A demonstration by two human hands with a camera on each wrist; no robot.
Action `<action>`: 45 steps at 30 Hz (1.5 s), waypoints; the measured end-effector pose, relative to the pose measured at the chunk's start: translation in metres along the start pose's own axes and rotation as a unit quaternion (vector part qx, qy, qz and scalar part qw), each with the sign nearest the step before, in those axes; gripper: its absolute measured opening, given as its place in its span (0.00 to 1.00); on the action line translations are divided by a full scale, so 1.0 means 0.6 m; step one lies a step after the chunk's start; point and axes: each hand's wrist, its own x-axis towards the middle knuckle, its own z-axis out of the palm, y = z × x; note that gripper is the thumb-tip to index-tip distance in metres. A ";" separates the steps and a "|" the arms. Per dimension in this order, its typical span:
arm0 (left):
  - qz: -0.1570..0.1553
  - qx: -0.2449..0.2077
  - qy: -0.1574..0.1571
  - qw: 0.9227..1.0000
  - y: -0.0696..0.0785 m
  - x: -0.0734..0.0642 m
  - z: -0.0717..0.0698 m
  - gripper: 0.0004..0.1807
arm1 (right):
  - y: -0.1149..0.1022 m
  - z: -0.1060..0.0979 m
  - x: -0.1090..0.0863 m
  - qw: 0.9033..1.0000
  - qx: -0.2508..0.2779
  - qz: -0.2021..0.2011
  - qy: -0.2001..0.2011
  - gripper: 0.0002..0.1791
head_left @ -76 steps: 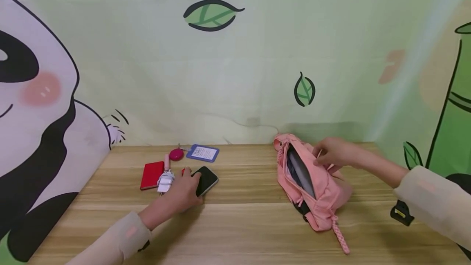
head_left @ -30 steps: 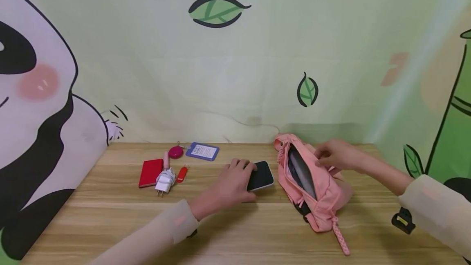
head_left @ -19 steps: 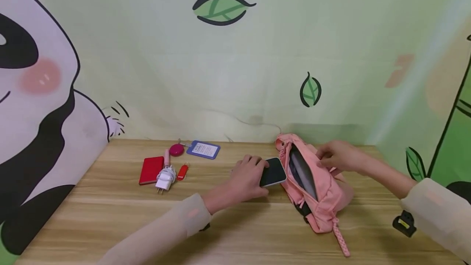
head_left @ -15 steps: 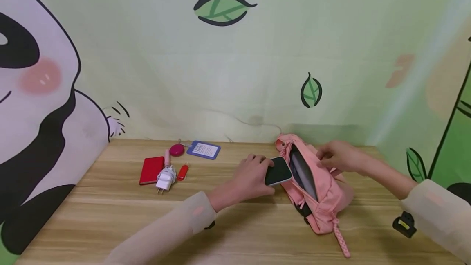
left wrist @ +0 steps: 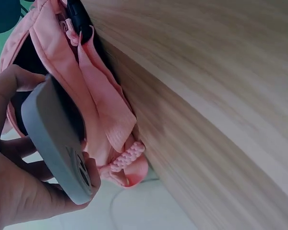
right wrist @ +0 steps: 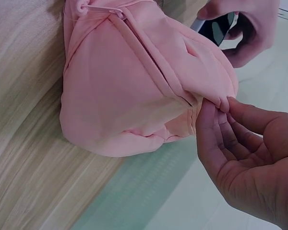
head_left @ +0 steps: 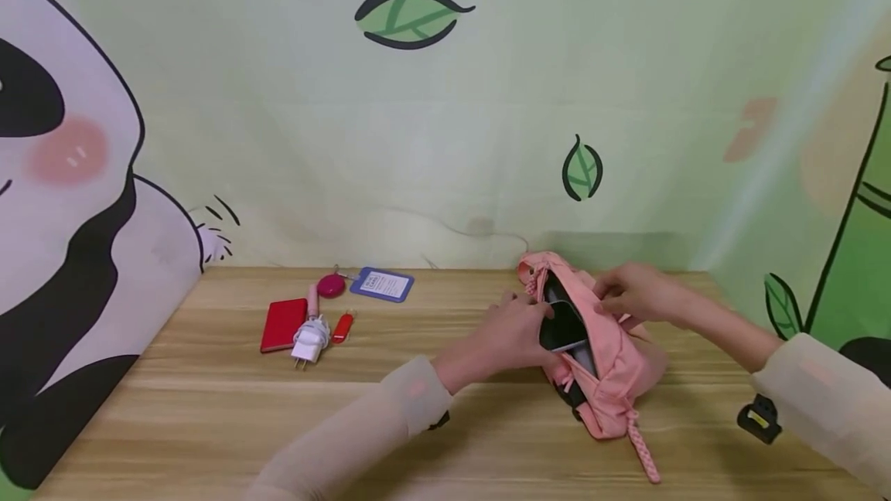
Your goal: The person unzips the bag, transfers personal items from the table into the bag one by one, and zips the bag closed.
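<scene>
A pink bag (head_left: 616, 377) with a braided cord lies on the wooden table, its zipped mouth parted to show a grey lining. My left hand (head_left: 504, 335) grips a smartphone (head_left: 565, 327) by its edges, right at that mouth. In the left wrist view the phone (left wrist: 55, 139) shows a pale grey case with a camera block, fingers and thumb on opposite edges. My right hand (head_left: 636, 296) pinches the bag's far side. The right wrist view has thumb and fingers of the right hand (right wrist: 249, 148) closed on a fold of the bag's fabric (right wrist: 120, 86).
On the table's left lie a red notebook (head_left: 284, 325), a white charger with wound cable (head_left: 309, 342), a pink tube-like stick (head_left: 312, 300), a small red fob (head_left: 343, 328), a round magenta item (head_left: 331, 285) and a blue card holder (head_left: 382, 284). A printed cloth stands behind.
My left hand has carried the phone rightward from beside the small items to the bag's mouth. The right hand has kept its pinch on the bag, hardly moving.
</scene>
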 end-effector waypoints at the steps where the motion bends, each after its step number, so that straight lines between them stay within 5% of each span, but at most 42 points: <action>1: -0.002 0.003 -0.003 1.000 0.002 0.002 0.001 0.39 | -0.001 0.001 0.000 1.000 -0.002 0.001 0.001 0.10; 9: -0.014 0.053 -0.021 0.998 0.005 0.005 0.014 0.40 | -0.002 0.005 0.004 1.000 -0.006 -0.016 -0.004 0.10; 16: -0.026 0.007 -0.002 1.000 0.016 0.015 0.015 0.23 | -0.004 0.007 0.004 1.000 -0.006 -0.023 -0.004 0.08; 21: -0.030 0.004 -0.004 1.000 0.022 0.026 0.022 0.26 | -0.003 0.007 0.002 1.000 -0.001 -0.016 -0.009 0.09; 26: 0.003 -0.005 -0.011 1.000 0.013 0.026 0.035 0.23 | 0.002 0.002 0.001 1.000 -0.007 -0.016 -0.006 0.08; 30: 0.024 -0.061 -0.022 0.998 -0.006 0.016 0.043 0.23 | 0.006 -0.001 -0.001 1.000 -0.002 -0.012 -0.008 0.09; 33: 0.004 -0.144 -0.037 0.989 -0.023 0.003 0.044 0.26 | 0.008 -0.003 -0.005 1.000 0.004 -0.007 -0.011 0.10; 36: -0.037 -0.250 -0.043 0.967 -0.040 -0.005 0.045 0.23 | 0.010 -0.008 -0.009 1.000 0.007 -0.011 -0.012 0.10; 39: -0.070 -0.339 -0.048 0.937 -0.056 -0.005 0.048 0.16 | 0.009 -0.009 -0.009 1.000 0.006 -0.016 -0.011 0.11; 41: -0.088 -0.400 -0.056 0.911 -0.065 -0.004 0.050 0.12 | 0.009 -0.009 -0.008 1.000 0.005 -0.016 -0.009 0.11; 43: -0.103 -0.477 -0.077 0.869 -0.073 -0.004 0.052 0.11 | 0.009 -0.007 -0.008 1.000 0.005 -0.017 -0.007 0.10; 45: -0.128 -0.562 -0.101 0.811 -0.078 -0.004 0.052 0.11 | 0.009 -0.006 -0.007 1.000 0.008 -0.015 -0.006 0.10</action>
